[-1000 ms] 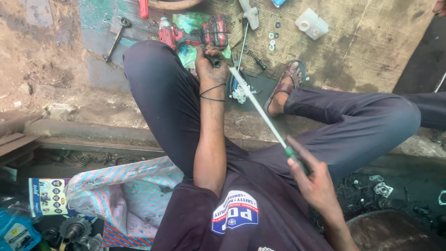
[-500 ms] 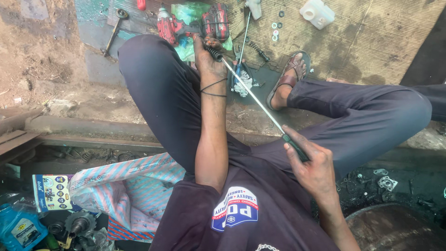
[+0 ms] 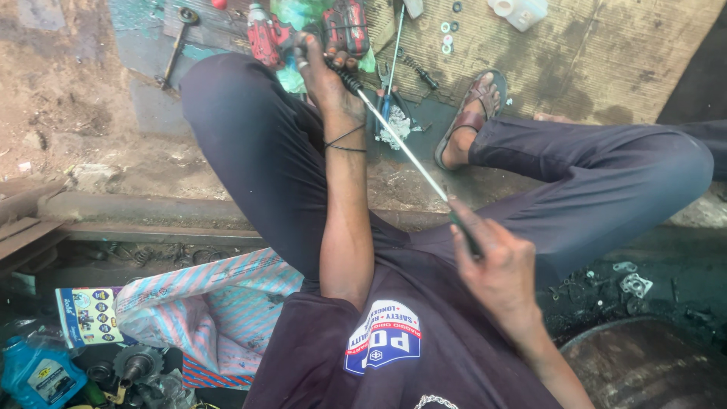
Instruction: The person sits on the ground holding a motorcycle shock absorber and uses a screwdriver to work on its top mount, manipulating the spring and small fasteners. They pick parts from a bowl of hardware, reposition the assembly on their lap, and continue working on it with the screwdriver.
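Screwdriver [image 3: 405, 148] spans both hands (handle in right hand [image 3: 496, 265], tip by left hand [image 3: 326, 76]).

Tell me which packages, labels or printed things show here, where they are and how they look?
Blue bottle: bottom-left corner, squat plastic, yellow-and-dark label.
Printed card: beside the bottle, flat, white with blue edge and small round pictures.
Striped bag: lower left, crumpled, pink, blue and white stripes.
Shirt patch: on the dark shirt, shield-shaped, blue, white and red.

The screwdriver's [image 3: 405, 148] handle is hidden inside the right hand [image 3: 496, 265], its tip behind the left hand [image 3: 327, 79].
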